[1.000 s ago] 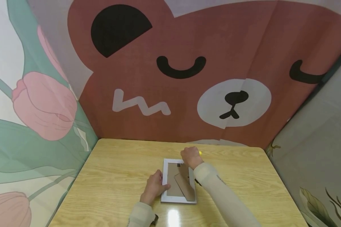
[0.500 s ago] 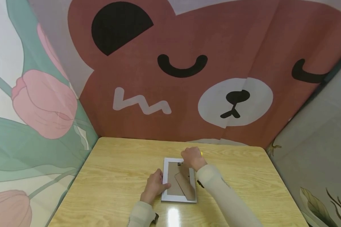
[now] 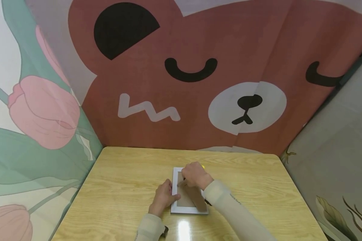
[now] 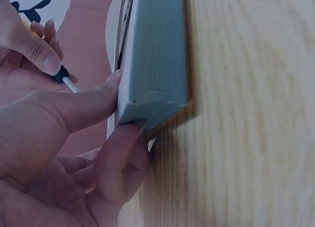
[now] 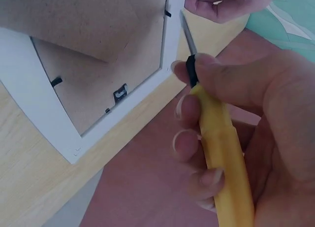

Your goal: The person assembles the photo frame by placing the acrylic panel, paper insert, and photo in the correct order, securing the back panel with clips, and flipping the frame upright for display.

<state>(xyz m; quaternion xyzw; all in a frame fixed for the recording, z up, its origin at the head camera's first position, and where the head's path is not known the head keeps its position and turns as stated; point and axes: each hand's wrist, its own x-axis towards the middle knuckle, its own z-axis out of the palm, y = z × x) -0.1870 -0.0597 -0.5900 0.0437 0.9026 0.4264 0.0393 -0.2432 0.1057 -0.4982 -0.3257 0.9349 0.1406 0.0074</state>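
A white picture frame [image 3: 185,210] lies back side up, showing its brown backing board [image 5: 93,101] and a brown stand flap [image 3: 197,200]. My left hand [image 3: 164,197] grips the frame's left edge, thumb on top and fingers at the side. In my right hand [image 3: 196,174] is a screwdriver [image 5: 224,158] with a yellow handle, gripped near its black collar above the frame's upper part. Its metal shaft points at the left border, near a small black tab [image 5: 168,13]. Another black tab [image 5: 57,82] and a hanger [image 5: 120,93] show on the back.
Under the frame is a light wood-grain table [image 3: 123,187]. A cloth with a bear print [image 3: 151,134] hangs behind it. Flower-print cloth [image 3: 48,113] stands at the left, and grey printed cloth [image 3: 335,150] at the right.
My right hand has moved left with the screwdriver, from the frame's upper right corner to over its upper middle. The left hand keeps its hold on the left edge.
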